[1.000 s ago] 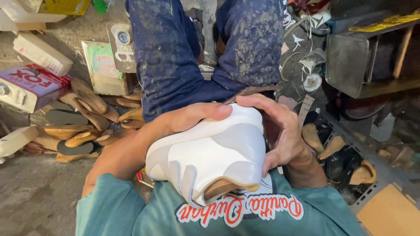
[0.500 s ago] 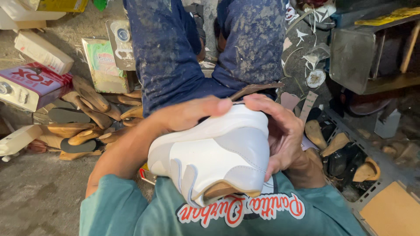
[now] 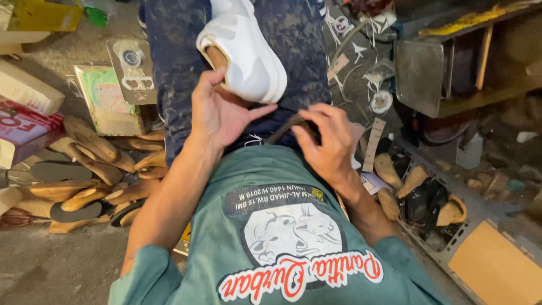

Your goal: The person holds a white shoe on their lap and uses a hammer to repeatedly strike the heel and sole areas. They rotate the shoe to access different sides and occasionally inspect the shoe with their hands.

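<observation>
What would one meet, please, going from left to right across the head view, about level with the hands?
Red box → pile of wooden shoe lasts → left hand → right hand → lasts and dark shoe parts on the floor → metal box, set farther back.

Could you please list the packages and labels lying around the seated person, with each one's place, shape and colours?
Red box: far left, flat, red with white ends.
Pale carton: above the red box, long, cream.
Green packet: left of the blue-trousered leg, rectangular, green and pale.
Blister card: overlapping the packet, grey-brown, round window.
Yellow box: top left, yellow.
</observation>
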